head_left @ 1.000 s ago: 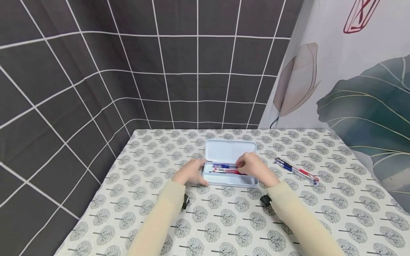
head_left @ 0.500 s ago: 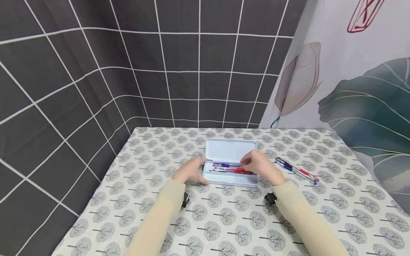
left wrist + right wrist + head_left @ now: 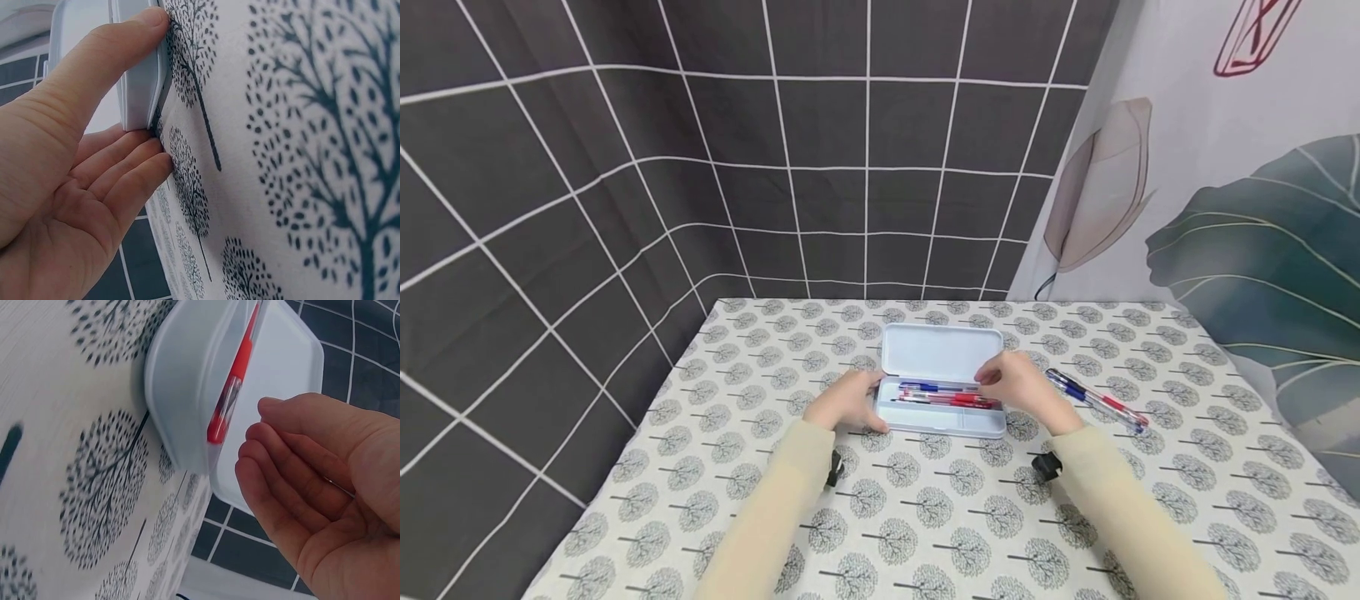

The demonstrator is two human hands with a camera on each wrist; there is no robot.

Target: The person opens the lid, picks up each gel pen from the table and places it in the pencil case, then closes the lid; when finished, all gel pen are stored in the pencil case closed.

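A pale blue pencil case [image 3: 925, 429] lies on the table with its lid [image 3: 942, 353] tipped back. Inside are a blue pen [image 3: 928, 387] and red pens [image 3: 958, 400], lying lengthwise. At the case's left end my left hand [image 3: 847, 400] holds it, thumb along the front side and fingers at the end and back. My right hand [image 3: 1019, 385] hovers by the case's right end. In the right wrist view its fingers [image 3: 265, 434] are loosely bent with nothing between them, beside the end of a red pen [image 3: 228, 406].
Right of the case lie several loose pens [image 3: 1097, 402], blue and red, close together on the tree-patterned tablecloth [image 3: 925, 517]. A dark gridded curtain [image 3: 820, 150] stands behind and left. A leaf-printed cloth [image 3: 1262, 250] hangs at the right.
My right hand has drifted right along the case toward its right end, uncovering more of the red pens' right ends. The left hand stays in place on the case.
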